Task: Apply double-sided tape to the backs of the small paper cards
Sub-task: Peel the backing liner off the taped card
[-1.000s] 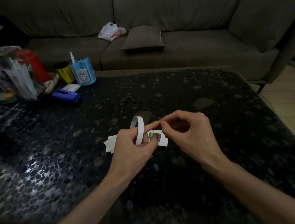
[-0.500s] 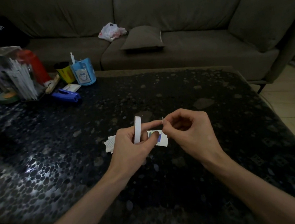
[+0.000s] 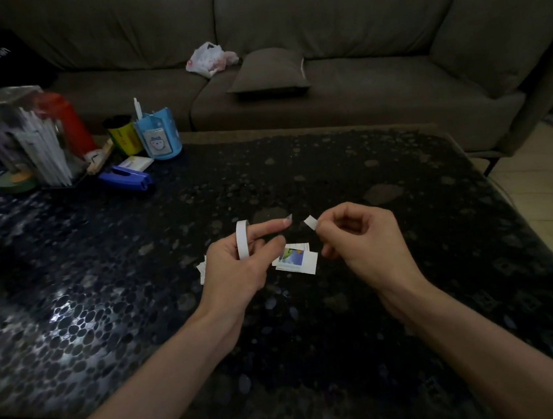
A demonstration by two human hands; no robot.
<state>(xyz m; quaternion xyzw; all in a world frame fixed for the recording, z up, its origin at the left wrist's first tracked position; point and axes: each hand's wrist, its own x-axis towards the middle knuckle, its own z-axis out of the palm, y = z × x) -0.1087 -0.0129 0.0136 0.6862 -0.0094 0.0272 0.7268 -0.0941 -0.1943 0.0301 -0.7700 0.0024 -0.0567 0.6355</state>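
The left hand (image 3: 237,269) is raised just above the table (image 3: 317,335), near the middle. Its index finger points straight out to the right through the white tape roll (image 3: 243,244), which sits on it like a ring, standing on edge. The thumb and the other fingers are curled below the roll. The right hand (image 3: 361,237) is level with it, a little to the right and not touching it. Its fingers are curled in, and thumb and forefinger pinch a short white strip (image 3: 311,222) of tape that sticks out to the left, toward the left index fingertip, with a small gap between them.

The cards (image 3: 296,258) lie on the table between and just below the two hands: a small stack with a coloured picture facing up. More white paper edges show at the left of the left hand, partly hidden by it.

Farther off, at the far left of the table, are a blue stapler (image 3: 125,179), a blue cup (image 3: 158,138), a yellow can (image 3: 122,137), a red bottle (image 3: 67,124) and a clear holder (image 3: 37,147) of white sticks. Behind the table runs a grey sofa (image 3: 333,20) with a cushion (image 3: 268,74) and a plastic bag (image 3: 209,58) on its seat.
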